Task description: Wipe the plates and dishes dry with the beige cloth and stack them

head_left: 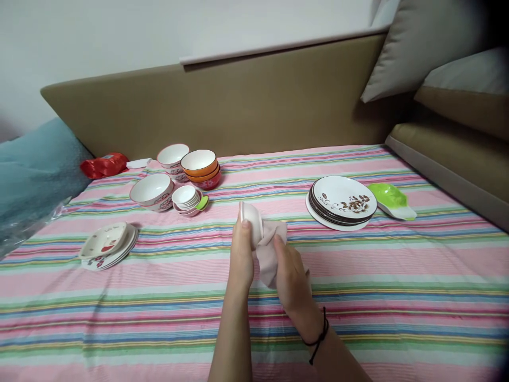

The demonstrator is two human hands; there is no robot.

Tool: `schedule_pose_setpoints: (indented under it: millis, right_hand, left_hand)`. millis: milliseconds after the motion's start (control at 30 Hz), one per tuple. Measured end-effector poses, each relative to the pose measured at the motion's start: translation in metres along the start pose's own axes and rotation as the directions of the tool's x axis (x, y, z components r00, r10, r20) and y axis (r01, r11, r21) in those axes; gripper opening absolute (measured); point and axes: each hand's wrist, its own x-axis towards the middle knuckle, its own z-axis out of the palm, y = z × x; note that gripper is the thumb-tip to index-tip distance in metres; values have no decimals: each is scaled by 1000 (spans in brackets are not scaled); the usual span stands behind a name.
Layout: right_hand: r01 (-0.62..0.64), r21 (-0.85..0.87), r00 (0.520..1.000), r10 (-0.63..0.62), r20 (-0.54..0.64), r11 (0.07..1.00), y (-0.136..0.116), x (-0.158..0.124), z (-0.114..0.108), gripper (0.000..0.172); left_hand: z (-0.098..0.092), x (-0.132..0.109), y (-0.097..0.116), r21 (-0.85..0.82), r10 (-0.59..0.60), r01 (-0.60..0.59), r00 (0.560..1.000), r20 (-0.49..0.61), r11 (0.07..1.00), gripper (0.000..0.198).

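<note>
My left hand (242, 246) grips a small white bowl (252, 222), tilted on its side, with the thumb over its wall. A pale pinkish cloth (268, 254) is bunched in my right hand (292, 273) and touches the outside of the bowl. Both hands are held above the striped cloth cover (191, 307). To the left of my hands, a stack of small white bowls (185, 196) sits in a dish with a green handle (202, 202). On the right lies a stack of plates (342, 197), the top one with a brown flower print.
Behind the small bowls stand orange and red bowls (200, 163) and patterned white bowls (173, 155), with a larger bowl (153, 190) nearer. At left, a rectangular dish (104, 241) rests on plates. A green dish (389, 199) lies right, below grey cushions (429, 48).
</note>
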Motion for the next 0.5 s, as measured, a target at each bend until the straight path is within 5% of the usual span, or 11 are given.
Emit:
schedule_pose_setpoints:
  millis: [267,500]
  right_hand:
    - [100,190,956,-147,253,977,-17,12,-1,53]
    - [182,50,939,-188,288,982,-24,1,-2,45]
  left_hand:
    - [14,-7,-1,-168,1,15,995,97,986,49]
    - [11,-5,2,-172,-57,60,998,22,983,58]
